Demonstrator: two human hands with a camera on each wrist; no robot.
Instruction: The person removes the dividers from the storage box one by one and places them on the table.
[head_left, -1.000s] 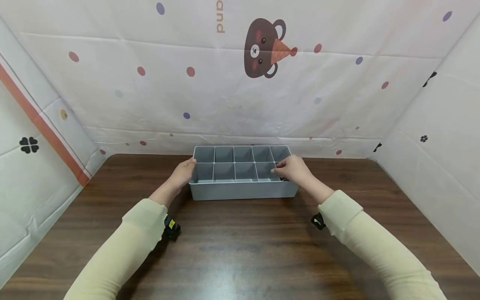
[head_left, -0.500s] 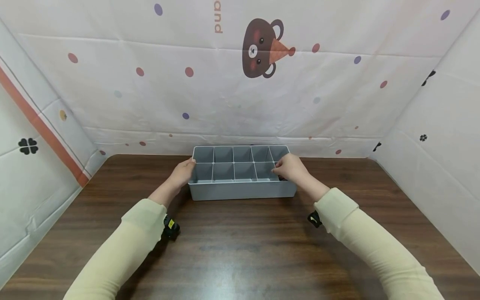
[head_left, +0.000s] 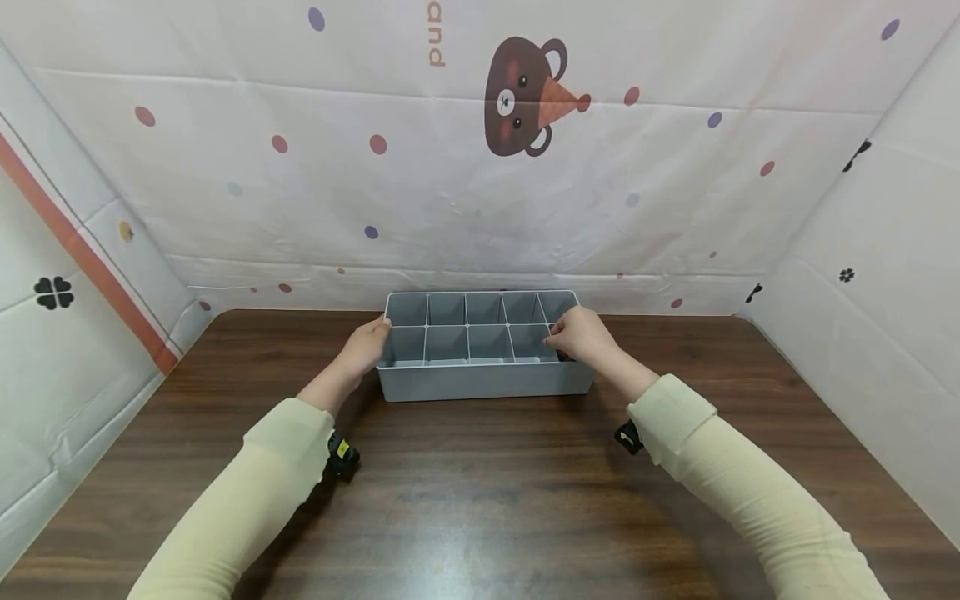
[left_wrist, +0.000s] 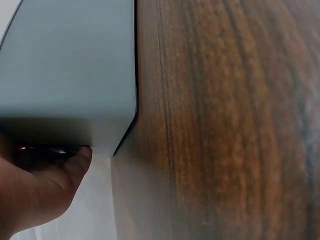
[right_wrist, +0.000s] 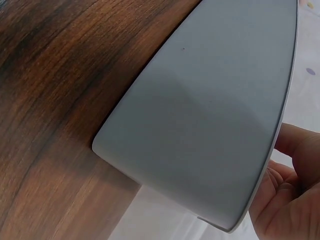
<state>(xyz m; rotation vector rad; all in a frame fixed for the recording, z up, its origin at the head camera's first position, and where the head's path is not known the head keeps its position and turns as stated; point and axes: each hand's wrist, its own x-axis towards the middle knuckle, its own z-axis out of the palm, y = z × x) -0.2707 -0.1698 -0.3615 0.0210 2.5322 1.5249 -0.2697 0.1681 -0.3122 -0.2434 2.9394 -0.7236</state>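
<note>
Holding the grey divided tray (head_left: 480,379) by its two short ends, I have it at the far edge of the wooden table (head_left: 480,500), close to the spotted backdrop (head_left: 465,200) and about midway between the table's left and right edges. My left hand (head_left: 365,343) is curled round the tray's left end wall, thumb on the rim; the left wrist view shows the thumb tucked against the end wall just beside the near-left corner. My right hand (head_left: 583,336) grips the right end, fingers hooked over the rim into the near-right compartment, where something dark sits under them that I cannot make out. The right wrist view shows my fingers (right_wrist: 295,200) wrapping the rim from the outside.

Compared with a second ago, very little has moved. The tray has crept slightly to the left along the far edge, and my right forearm has drawn in with it; over the last half second both hands and the tray sit practically where they were. I read that as the shifting having settled: the tray looks flat on the table, not lifted or tilted, and my grip on both ends has not loosened. The other compartments that I can see hold nothing.
</note>
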